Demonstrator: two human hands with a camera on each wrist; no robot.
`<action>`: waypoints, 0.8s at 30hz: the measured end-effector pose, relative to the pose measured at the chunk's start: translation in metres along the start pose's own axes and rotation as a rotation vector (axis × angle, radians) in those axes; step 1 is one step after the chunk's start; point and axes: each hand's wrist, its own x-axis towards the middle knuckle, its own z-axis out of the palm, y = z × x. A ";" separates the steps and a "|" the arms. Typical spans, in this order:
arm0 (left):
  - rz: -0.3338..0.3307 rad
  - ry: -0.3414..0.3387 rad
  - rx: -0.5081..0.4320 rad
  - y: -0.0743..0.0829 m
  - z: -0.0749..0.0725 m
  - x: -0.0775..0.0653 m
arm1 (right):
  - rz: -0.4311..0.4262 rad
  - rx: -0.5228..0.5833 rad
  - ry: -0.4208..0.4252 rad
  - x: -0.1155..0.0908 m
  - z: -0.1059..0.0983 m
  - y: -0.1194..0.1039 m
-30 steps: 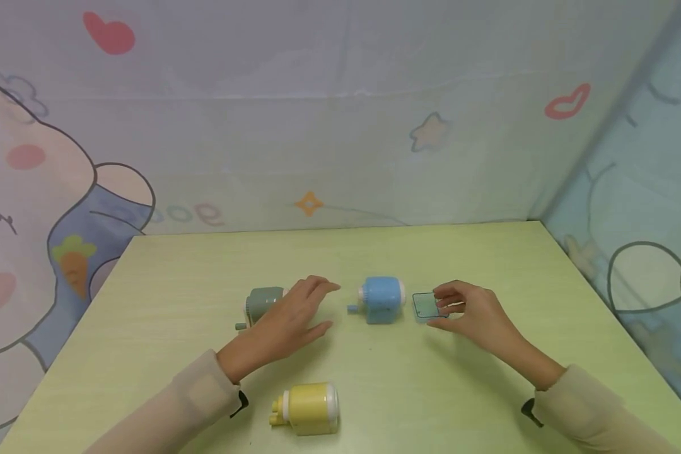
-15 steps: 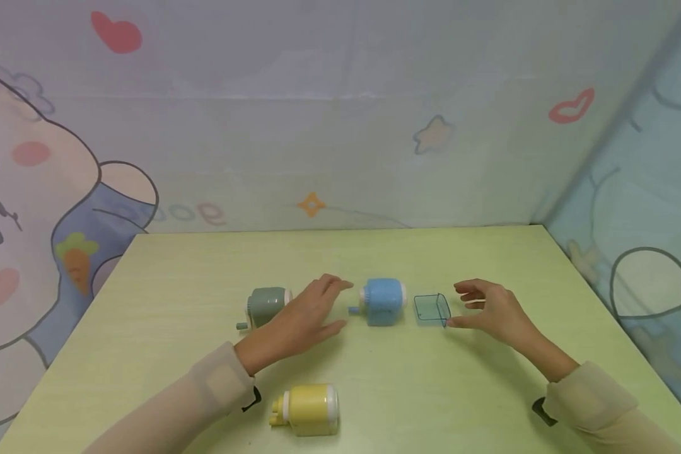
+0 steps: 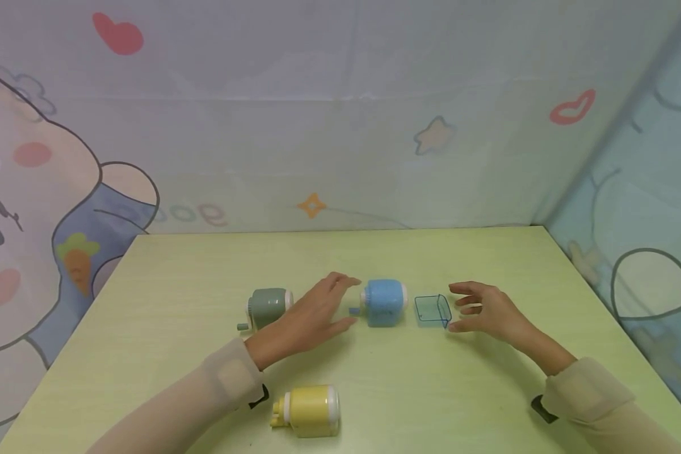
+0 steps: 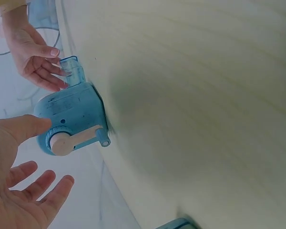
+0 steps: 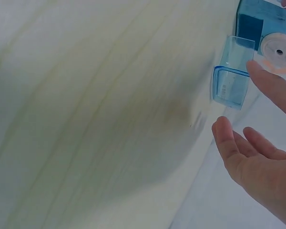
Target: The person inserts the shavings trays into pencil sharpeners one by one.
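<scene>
A blue hand-crank pencil sharpener [image 3: 386, 302] stands on the table, its crank [image 4: 81, 138] facing left. Just right of it lies a clear blue shavings drawer [image 3: 431, 310], apart from the sharpener in the head view. My left hand [image 3: 312, 315], fingers spread and holding nothing, hovers left of the sharpener; its thumb overlaps the sharpener in the left wrist view. Around the drawer's right end, my right hand [image 3: 490, 315] has its thumb and fingers parted. The thumb lines up with the drawer's edge in the right wrist view [image 5: 233, 86]; whether it touches, I cannot tell.
A grey-green crank sharpener [image 3: 269, 306] stands behind my left forearm, partly covered by it. Nearer the front is a yellow sharpener [image 3: 312, 411]. A cartoon-printed cloth [image 3: 340, 126] backs the light table [image 3: 431, 391].
My right hand has drawn back to the right, its fingers leaving the drawer they covered. My left hand has moved right, closer to the blue sharpener, uncovering more of the grey-green one.
</scene>
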 end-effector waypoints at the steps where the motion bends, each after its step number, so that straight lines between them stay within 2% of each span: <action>1: -0.001 -0.001 -0.006 0.001 0.000 0.001 | -0.004 0.005 -0.003 0.001 0.000 0.001; 16: -0.021 0.003 -0.107 -0.001 0.009 0.011 | -0.004 0.041 -0.043 0.005 0.003 0.001; 24: -0.048 -0.026 -0.160 0.002 0.012 0.017 | 0.005 0.093 -0.060 0.009 0.006 0.006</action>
